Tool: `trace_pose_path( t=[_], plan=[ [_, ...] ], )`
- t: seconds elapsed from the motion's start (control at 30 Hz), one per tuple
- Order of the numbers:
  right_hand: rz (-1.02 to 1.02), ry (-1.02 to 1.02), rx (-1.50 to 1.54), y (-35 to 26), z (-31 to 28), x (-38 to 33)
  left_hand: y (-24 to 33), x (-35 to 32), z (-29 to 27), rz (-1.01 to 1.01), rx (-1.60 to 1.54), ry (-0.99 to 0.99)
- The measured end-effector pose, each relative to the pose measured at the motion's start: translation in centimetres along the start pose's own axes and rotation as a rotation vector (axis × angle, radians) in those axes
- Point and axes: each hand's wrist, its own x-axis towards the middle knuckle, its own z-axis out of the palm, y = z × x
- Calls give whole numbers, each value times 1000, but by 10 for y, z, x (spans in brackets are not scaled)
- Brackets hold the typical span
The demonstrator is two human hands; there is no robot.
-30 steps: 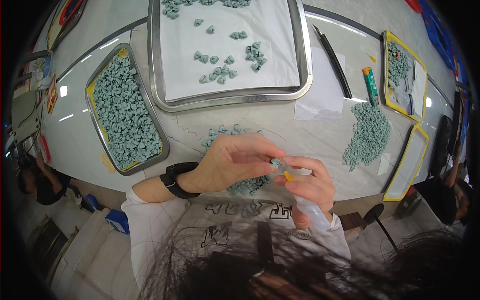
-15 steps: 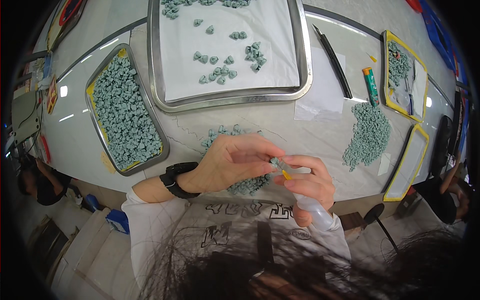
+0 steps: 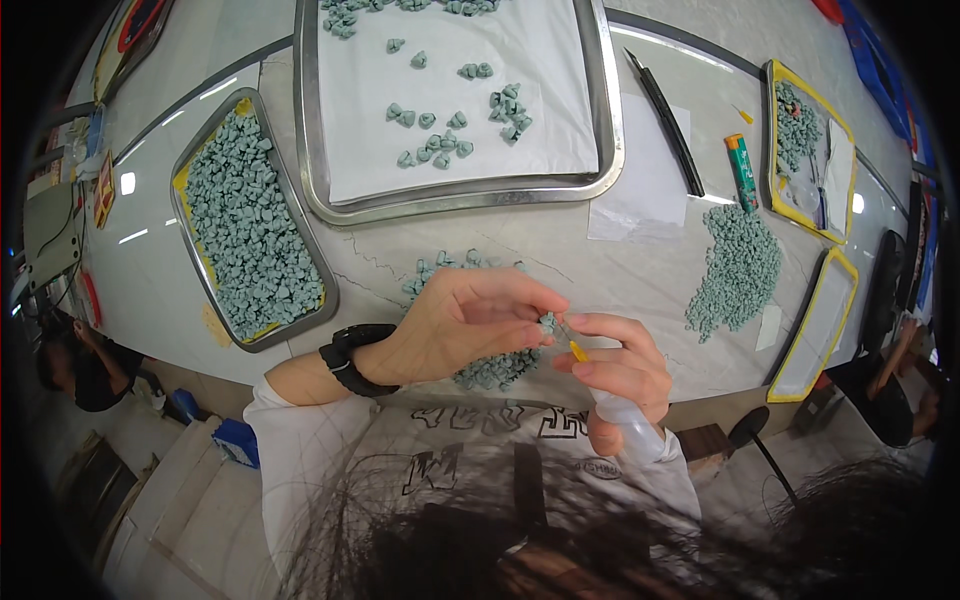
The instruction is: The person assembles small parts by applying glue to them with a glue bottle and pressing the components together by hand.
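My left hand (image 3: 465, 325) pinches one small grey-green moulded piece (image 3: 547, 323) between thumb and fingertips, a black watch on its wrist. My right hand (image 3: 618, 372) grips a clear squeeze bottle (image 3: 625, 418) with an orange collar and a thin needle tip, and the tip touches the held piece. Both hands hover over a loose pile of the same grey-green pieces (image 3: 478, 368) on the pale marble table near its front edge.
A large steel tray (image 3: 600, 160) lined with white paper holds scattered pieces. A smaller tray (image 3: 250, 235) at left is heaped with them. Another pile (image 3: 738, 272) lies at right, beside a green tube, black tweezers and yellow-rimmed trays (image 3: 820, 330). Other people sit at both sides.
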Motion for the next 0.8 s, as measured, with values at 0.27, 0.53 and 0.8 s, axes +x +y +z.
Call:
trace_pose_path(
  t=[0.27, 0.53, 0.8],
  plan=[
    [121, -182, -743, 24, -23, 2, -4, 2, -2, -69, -100, 42],
    [261, -90, -860, 19, -57, 0, -2, 3, -3, -91, -109, 54],
    [413, 221, -1163, 50, -91, -8, -3, 4, 0, -124, -116, 43]
  ],
)
